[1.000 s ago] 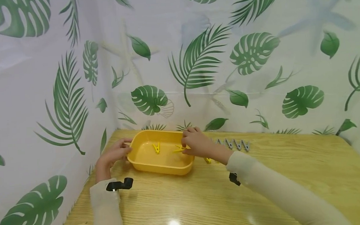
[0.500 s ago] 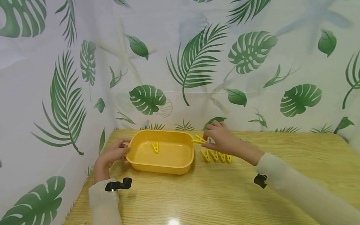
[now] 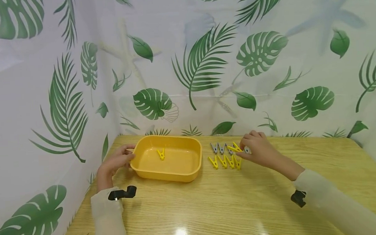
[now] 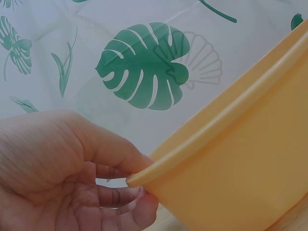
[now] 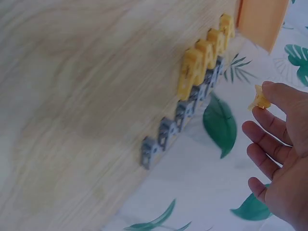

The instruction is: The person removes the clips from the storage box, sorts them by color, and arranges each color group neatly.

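Observation:
My left hand (image 3: 115,162) pinches the left rim of a yellow plastic basin (image 3: 168,176) between thumb and fingers; the left wrist view shows the thumb on top of that rim (image 4: 192,154). Inside the basin lies one yellow clothespin (image 3: 161,154). To the right, my right hand (image 3: 260,149) pinches another yellow clothespin (image 5: 261,99) between thumb and forefinger, held above the rows on the table. Below it stands a row of several yellow clothespins (image 3: 222,161). A row of grey clothespins (image 3: 221,148) runs behind them, partly hidden by my right hand in the head view.
A light wood-grain table (image 3: 186,212) carries everything. White sheeting with green leaf prints (image 3: 212,106) rises along the table's back and left edges. Black wrist mounts (image 3: 123,193) sit on both sleeves.
My right hand has lifted a yellow clothespin out of the basin and carried it rightward over the rows. The left hand stays on the basin rim.

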Demonstrator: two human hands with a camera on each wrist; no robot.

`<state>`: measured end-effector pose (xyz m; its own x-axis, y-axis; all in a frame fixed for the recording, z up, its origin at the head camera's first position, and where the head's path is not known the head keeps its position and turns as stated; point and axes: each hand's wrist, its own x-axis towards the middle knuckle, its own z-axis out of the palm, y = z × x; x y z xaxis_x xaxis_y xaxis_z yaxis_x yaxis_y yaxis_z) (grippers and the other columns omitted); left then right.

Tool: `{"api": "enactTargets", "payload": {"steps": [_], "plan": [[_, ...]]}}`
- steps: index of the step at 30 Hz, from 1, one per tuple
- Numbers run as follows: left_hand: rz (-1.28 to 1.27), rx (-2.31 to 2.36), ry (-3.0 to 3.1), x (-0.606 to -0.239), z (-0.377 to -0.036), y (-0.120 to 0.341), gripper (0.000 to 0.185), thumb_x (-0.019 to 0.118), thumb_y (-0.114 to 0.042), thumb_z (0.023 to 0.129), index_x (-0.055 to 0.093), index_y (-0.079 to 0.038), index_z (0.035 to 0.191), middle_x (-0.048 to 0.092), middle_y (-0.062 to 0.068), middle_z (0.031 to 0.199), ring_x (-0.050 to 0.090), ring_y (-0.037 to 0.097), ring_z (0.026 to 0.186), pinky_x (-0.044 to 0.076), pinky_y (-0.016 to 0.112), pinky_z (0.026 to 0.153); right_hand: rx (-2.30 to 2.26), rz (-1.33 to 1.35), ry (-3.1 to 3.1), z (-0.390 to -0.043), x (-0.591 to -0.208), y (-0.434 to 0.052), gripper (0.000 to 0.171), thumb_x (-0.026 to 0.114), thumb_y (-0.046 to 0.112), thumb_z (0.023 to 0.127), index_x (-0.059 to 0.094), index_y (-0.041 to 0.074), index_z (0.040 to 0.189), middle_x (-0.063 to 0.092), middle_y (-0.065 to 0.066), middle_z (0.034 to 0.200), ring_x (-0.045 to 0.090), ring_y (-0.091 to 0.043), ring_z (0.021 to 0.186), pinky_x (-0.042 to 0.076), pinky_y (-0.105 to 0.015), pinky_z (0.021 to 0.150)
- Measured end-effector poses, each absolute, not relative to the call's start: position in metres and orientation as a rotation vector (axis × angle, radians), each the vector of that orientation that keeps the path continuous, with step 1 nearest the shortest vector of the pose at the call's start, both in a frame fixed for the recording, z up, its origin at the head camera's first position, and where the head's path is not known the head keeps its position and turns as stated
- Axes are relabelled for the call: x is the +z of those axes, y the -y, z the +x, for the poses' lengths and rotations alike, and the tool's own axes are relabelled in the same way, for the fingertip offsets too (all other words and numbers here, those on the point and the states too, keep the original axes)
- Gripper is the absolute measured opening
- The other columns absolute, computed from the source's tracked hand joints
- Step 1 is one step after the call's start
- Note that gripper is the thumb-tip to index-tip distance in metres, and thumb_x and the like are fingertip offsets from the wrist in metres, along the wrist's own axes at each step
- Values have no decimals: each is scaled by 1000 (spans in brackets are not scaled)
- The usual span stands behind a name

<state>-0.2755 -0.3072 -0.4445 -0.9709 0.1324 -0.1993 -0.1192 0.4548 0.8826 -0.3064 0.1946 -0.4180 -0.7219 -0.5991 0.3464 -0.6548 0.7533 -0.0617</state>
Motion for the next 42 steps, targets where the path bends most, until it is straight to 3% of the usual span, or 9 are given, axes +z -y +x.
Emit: {"api": "enactTargets", "payload": {"steps": [7, 13, 29, 42], "plan": [[9, 1531, -2466, -442, -276, 308, 55, 50, -11, 101, 34, 5, 150, 56, 24, 116, 56, 17, 71, 55, 31, 69, 231, 863, 2686, -303, -429, -221, 23, 84, 28, 82, 65, 15, 78, 66, -2, 85, 48, -23, 83, 36, -51, 78], [4, 1522, -2471, -441, -275, 308, 55, 50, -11, 101, 33, 5, 151, 55, 25, 119, 55, 17, 72, 54, 31, 69, 210, 807, 2726, -298, -440, -232, 25, 83, 30, 83, 65, 16, 75, 68, -4, 84, 54, -29, 88, 40, -60, 84], [-11, 1522, -2466, -442, -275, 306, 56, 51, -12, 101, 33, 5, 151, 55, 23, 117, 56, 21, 74, 54, 32, 70, 148, 790, 2698, -292, -463, -232, 32, 85, 32, 81, 60, 17, 68, 58, 0, 76, 51, -27, 80, 40, -64, 84], [11, 1527, -2466, -442, -273, 305, 56, 51, -13, 101, 34, 4, 151, 56, 21, 113, 56, 21, 74, 54, 31, 68, 107, 748, 2758, -293, -471, -226, 32, 84, 38, 81, 64, 16, 69, 62, 1, 73, 54, -28, 81, 41, -66, 88]]}}
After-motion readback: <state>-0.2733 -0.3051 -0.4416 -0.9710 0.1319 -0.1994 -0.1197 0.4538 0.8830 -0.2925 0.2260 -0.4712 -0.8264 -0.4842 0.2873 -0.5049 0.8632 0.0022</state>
